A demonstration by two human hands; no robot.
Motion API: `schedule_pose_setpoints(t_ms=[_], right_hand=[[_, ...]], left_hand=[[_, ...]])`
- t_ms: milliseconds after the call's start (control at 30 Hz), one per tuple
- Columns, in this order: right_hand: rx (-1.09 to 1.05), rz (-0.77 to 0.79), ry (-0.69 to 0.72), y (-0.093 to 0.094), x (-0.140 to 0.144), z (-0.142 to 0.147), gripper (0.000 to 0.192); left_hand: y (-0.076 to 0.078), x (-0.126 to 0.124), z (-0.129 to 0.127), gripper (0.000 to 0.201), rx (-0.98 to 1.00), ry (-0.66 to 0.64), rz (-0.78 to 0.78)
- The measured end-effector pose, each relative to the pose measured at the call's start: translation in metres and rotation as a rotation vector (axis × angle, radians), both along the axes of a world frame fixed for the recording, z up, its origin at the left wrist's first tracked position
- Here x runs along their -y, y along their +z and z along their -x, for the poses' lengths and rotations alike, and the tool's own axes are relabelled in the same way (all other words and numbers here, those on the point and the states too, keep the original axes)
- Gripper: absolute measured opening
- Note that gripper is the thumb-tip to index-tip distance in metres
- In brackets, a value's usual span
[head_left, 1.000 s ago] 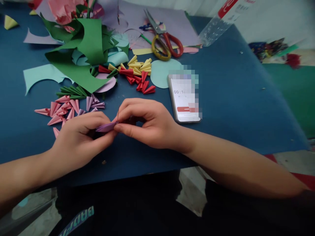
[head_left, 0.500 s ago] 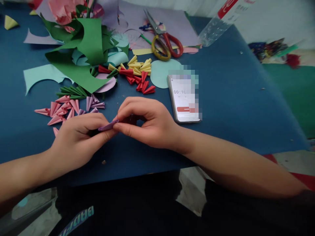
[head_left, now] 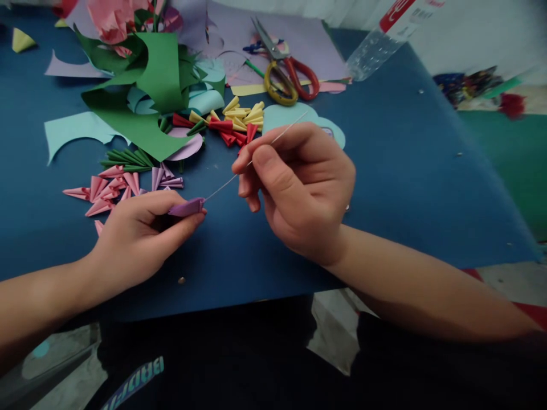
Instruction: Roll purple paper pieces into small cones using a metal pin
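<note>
Blue table [head_left: 405,171] – green paper sheet [head_left: 149,97], scissors [head_left: 286,77] at the back. Right hand [head_left: 299,193] raised, thumb and forefinger pinched on thin wire [head_left: 256,158]. Left hand [head_left: 141,239] closed on purple paper cone [head_left: 187,207] – wire enters its tip

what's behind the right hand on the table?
Past the right hand a pale blue paper disc shows, partly covered. Further back lie the scissors. The hand pinches a thin wire running to the purple paper piece. Anything directly under the hand is hidden.
</note>
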State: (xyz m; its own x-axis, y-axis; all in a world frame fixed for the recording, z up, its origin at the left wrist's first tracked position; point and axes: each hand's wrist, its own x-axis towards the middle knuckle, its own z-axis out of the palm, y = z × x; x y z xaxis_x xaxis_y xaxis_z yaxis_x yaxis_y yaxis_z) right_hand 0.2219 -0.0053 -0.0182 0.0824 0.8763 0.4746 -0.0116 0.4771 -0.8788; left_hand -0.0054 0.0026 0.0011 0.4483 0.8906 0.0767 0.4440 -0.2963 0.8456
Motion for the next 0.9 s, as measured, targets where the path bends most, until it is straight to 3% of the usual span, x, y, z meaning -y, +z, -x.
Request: schedule_pose_setpoints(t_ms=[267,367,467,533,633,733,900], right_hand=[[0.132,-0.059,-0.145,0.007,0.006,-0.002,0.046],[0.322,-0.189,-0.031,0.005,0.005,-0.006,0.027],[0.530,-0.426,0.117,-0.003,0.000,-0.008,0.019],[0.602,-0.483,0.135,-0.007,-0.002,-0.008,0.015],[0.615,-0.446,0.161,-0.009,-0.005,-0.008,0.003],[0.589,-0.429,0.231,-0.009,-0.008,-0.010,0.010],[0.562,-0.416,0.268,-0.009,-0.012,-0.013,0.014]], left_hand=[[0.001,-0.004,-0.002,0.018,0.061,0.157,0.194],[0.001,-0.005,0.000,0.019,0.097,0.169,0.219],[0.000,-0.004,0.000,0.018,0.082,0.098,0.184],[-0.001,-0.004,0.000,0.016,0.066,0.019,0.120],[-0.005,-0.004,0.003,0.017,0.027,-0.109,-0.002],[-0.009,-0.004,0.006,0.024,0.008,-0.202,-0.071],[-0.013,-0.004,0.010,0.026,-0.001,-0.226,-0.103]])
